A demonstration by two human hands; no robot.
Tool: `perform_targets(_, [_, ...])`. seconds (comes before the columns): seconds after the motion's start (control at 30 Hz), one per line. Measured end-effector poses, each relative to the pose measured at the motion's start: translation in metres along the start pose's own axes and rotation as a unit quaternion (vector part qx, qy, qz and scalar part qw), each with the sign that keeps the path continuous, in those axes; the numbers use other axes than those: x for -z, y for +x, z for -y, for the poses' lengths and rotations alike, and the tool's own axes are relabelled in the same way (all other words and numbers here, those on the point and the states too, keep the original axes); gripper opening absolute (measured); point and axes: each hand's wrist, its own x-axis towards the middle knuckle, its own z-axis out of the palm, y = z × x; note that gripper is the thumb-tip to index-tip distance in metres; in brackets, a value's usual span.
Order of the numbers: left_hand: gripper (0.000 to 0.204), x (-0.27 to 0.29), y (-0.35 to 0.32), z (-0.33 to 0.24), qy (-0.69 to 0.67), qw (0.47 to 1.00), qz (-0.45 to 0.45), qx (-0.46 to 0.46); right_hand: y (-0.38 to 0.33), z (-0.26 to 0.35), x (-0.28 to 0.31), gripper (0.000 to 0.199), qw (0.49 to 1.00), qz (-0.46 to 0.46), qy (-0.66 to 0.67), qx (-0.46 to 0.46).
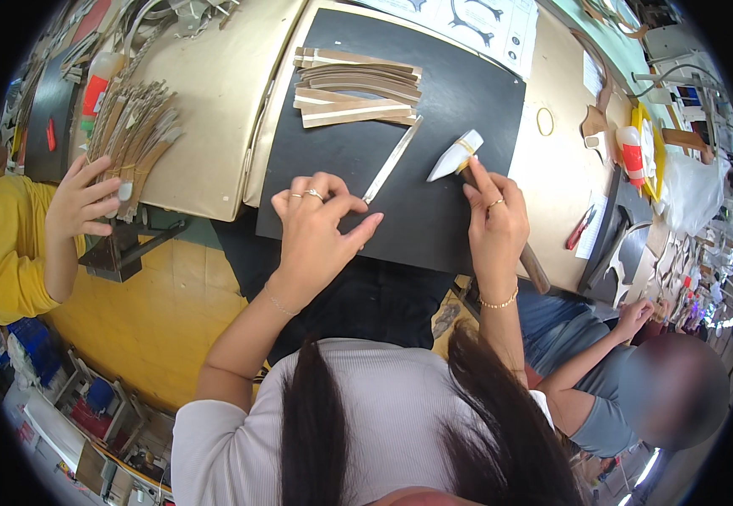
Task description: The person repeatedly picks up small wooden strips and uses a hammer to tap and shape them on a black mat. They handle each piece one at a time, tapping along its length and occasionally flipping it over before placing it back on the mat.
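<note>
A pile (358,84) of brown strips lies across the far part of the black mat (421,223), with a printed sheet (505,34) beyond. On the tabletop (556,177) to the right are 1 rubber band (545,122) and 1 red-handled tool (581,228); a bundle (147,139) lies to the left, near a co-worker's hand (88,198). The pale strip (393,160) slants from beside the pile to the left hand (320,211), whose fingers are bent; whether they pinch its end, I cannot tell. The right hand (499,211) grips the hammer (457,157), its head between that hand and the pale strip.
</note>
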Motion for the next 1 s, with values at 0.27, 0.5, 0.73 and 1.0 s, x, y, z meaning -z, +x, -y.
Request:
perform_targets(0.27, [0.029, 0.004, 0.040, 0.020, 0.040, 0.965, 0.079, -0.246, 0.006, -0.006, -0.016, 0.038, 0.993, -0.068, -0.089, 0.039])
perform_targets(0.5, [0.021, -0.010, 0.020, 0.014, 0.071, 0.959, 0.073, -0.265, -0.026, 0.028, -0.015, 0.026, 0.980, 0.060, 0.176, 0.067])
perform_targets(0.73, [0.025, -0.011, 0.002, 0.010, 0.074, 0.960, 0.051, -0.266, -0.034, 0.033, -0.024, 0.033, 0.976, 0.074, 0.176, 0.101])
perform_targets(1.0, [0.038, 0.001, -0.004, 0.018, 0.075, 0.950, 0.120, -0.279, -0.029, 0.024, -0.014, 0.020, 0.966, 0.123, 0.178, 0.143])
